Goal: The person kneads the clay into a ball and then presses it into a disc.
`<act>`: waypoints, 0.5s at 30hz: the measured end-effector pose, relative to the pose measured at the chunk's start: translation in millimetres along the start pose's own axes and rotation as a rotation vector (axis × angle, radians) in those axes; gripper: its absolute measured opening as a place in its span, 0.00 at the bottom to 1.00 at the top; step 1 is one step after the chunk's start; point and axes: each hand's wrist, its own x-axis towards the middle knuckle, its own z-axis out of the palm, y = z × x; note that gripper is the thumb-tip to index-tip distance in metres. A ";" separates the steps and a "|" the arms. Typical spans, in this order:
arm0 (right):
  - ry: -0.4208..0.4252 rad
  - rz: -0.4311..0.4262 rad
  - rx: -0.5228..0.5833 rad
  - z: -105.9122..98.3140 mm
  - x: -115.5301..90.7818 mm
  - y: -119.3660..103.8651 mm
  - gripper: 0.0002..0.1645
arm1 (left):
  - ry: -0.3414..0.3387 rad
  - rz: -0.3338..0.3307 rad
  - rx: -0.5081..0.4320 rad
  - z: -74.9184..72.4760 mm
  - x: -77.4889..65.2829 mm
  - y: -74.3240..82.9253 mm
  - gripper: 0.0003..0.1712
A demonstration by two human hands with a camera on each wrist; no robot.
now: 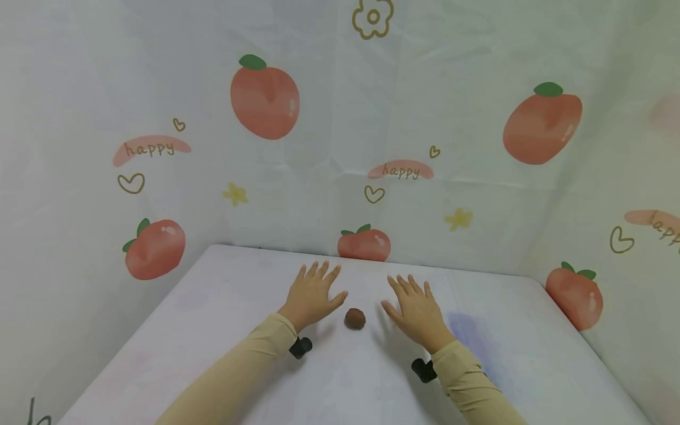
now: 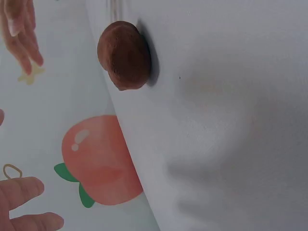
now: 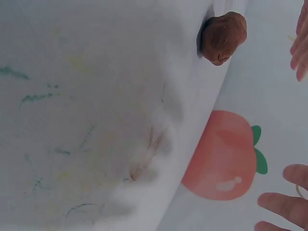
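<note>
A reddish-brown lump (image 1: 355,319), like clay or dough, lies on the white table between the two hands. Its surface looks uneven, with a crease, in the left wrist view (image 2: 125,55). To its left the left hand (image 1: 313,295) hovers over the table, fingers spread and straight, holding nothing. On the other side the right hand (image 1: 417,310) is held palm down with its fingers spread, also holding nothing. Both thumbs point inward toward the lump, apart from it. The right wrist view shows the same lump (image 3: 224,38) and some fingertips (image 3: 284,207) at the right edge.
The white table (image 1: 212,313) has a purple smear (image 1: 473,339) at the right and faint coloured marks. Behind it hangs a pale curtain (image 1: 329,118) printed with red fruit, hearts and "happy". Each wrist wears a small black camera, such as the left one (image 1: 301,347).
</note>
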 end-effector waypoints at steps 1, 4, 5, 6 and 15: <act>-0.009 -0.001 0.005 -0.4 -0.5 -0.2 0.36 | -0.011 0.001 -0.011 -0.9 -0.7 0.5 0.37; -0.034 -0.001 0.028 -1.1 -2.1 -1.0 0.33 | -0.022 0.015 -0.045 -1.8 -2.6 1.6 0.35; -0.042 0.002 0.034 -1.1 -2.7 -1.2 0.32 | -0.025 0.019 -0.053 -1.5 -2.9 1.7 0.34; -0.049 0.010 0.039 -1.0 -3.4 -1.3 0.31 | -0.029 0.017 -0.064 -1.2 -3.3 1.7 0.33; -0.109 0.058 0.073 2.3 -8.0 -2.3 0.23 | -0.109 -0.030 -0.170 0.3 -8.0 4.1 0.22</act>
